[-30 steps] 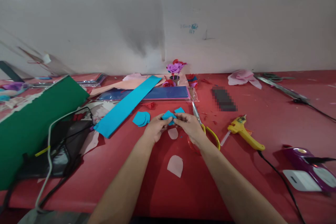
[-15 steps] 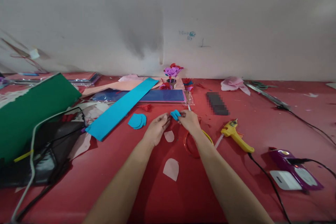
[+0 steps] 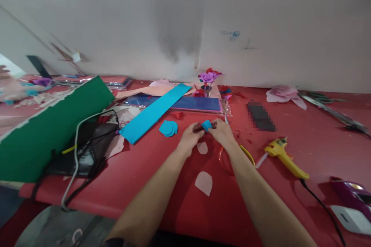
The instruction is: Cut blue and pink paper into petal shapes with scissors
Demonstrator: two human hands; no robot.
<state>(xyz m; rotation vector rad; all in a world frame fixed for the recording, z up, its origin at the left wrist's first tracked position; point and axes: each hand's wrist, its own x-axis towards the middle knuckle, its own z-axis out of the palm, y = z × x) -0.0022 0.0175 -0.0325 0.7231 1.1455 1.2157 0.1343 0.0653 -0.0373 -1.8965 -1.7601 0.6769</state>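
Observation:
A small blue foam or paper petal (image 3: 206, 125) is pinched between my two hands above the red table. The fingertips of my left hand (image 3: 189, 138) close on its left edge. My right hand (image 3: 222, 132) grips its right side with thumb and fingers. To the left of my left hand lies a small stack of blue petals (image 3: 168, 128). Just below my hands is a pale pink petal-shaped piece (image 3: 202, 148), and nearer to me lies a larger pink petal-shaped piece (image 3: 204, 183). Scissors with red and yellow handles (image 3: 247, 155) are partly hidden under my right forearm.
A yellow glue gun (image 3: 285, 158) with a cord lies at right, beyond it a purple device (image 3: 352, 193). A blue strip (image 3: 156, 112) crosses a packet of dark blue sheets (image 3: 197, 104). Purple flowers (image 3: 209, 77) stand at the back. A green sheet (image 3: 58, 131) leans at left.
The view has swung left, so everything sits further right in the picture. The blue petal has turned slightly between my fingers; both hands stay close together on it.

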